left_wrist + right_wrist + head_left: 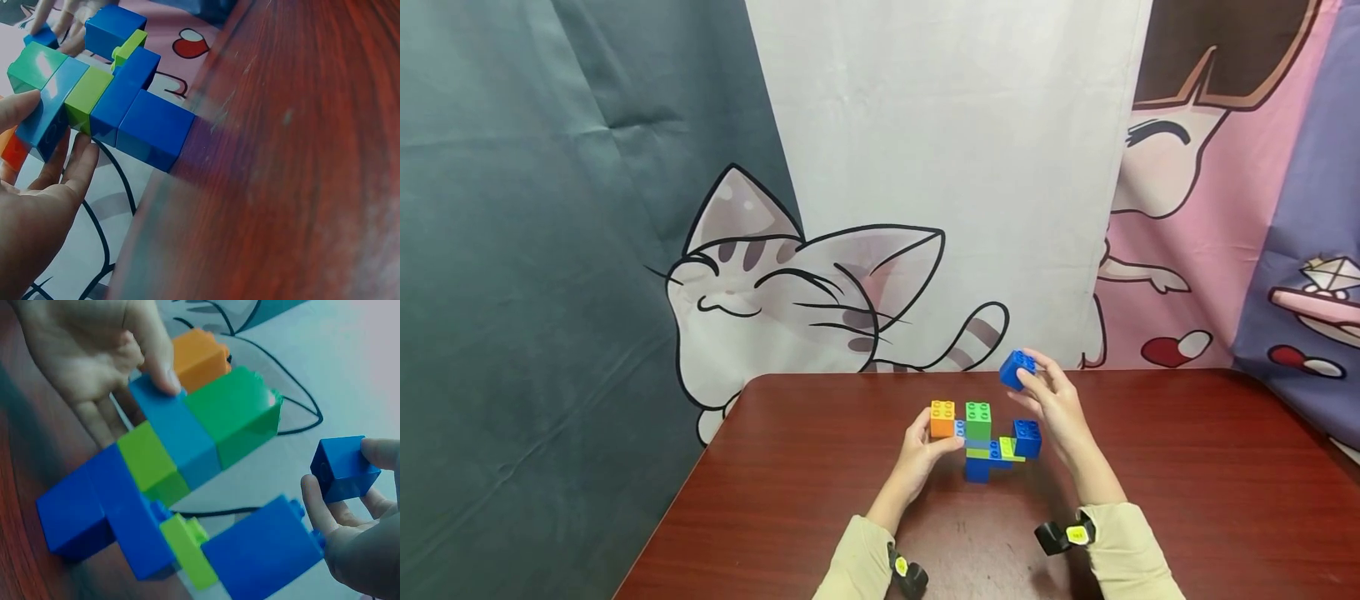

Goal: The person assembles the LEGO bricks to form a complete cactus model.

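A built-up assembly of toy building bricks stands on the table, with a dark blue brick [977,471] at its foot. A green brick [978,421] tops its middle, an orange brick [942,419] its left side, and a blue brick [1027,439] its right end. My left hand [917,458] grips the assembly on its left, thumb against the light blue brick [178,434] in the right wrist view. Above the right end, my right hand [1060,408] pinches a loose blue brick [347,467] between thumb and fingers, apart from the assembly.
The reddish-brown wooden table [775,500] extends around the bricks. Behind its far edge hangs a printed cloth [985,167] with a cartoon cat. Each wrist wears a black strap with a small camera [1054,537].
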A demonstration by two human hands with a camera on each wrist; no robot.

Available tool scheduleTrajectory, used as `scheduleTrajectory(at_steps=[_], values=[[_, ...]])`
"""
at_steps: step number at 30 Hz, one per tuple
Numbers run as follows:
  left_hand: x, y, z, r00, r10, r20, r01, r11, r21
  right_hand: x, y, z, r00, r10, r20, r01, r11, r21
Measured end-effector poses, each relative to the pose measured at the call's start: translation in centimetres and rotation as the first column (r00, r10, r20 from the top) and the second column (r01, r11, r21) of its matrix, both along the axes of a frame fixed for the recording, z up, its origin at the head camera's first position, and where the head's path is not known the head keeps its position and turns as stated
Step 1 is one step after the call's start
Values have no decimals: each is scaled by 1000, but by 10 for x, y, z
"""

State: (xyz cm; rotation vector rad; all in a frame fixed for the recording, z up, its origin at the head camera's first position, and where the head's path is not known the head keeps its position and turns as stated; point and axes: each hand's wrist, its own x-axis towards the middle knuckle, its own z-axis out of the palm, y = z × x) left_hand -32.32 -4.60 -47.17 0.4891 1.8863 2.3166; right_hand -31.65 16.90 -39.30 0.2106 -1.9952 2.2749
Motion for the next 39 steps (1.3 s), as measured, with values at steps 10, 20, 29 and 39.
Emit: scheduleTrajectory(at_steps=[10,20,29,39], values=[[0,1,1,1000,8,16,-8,1000,7,4,-16,2,998,56,6,-56,997,50],[0,1,0,1000,5,12,-5,1000,-10,6,-23,1,997,69,46,-71,997,42],[1,1,1,1000,15,16,-15,1000,-9,5,-25,1,996,80,34,-84,990,116],[1,2,3,999,16,32,-16,1000,1,6,-25,-2,997,74,21,-77,967,243]])
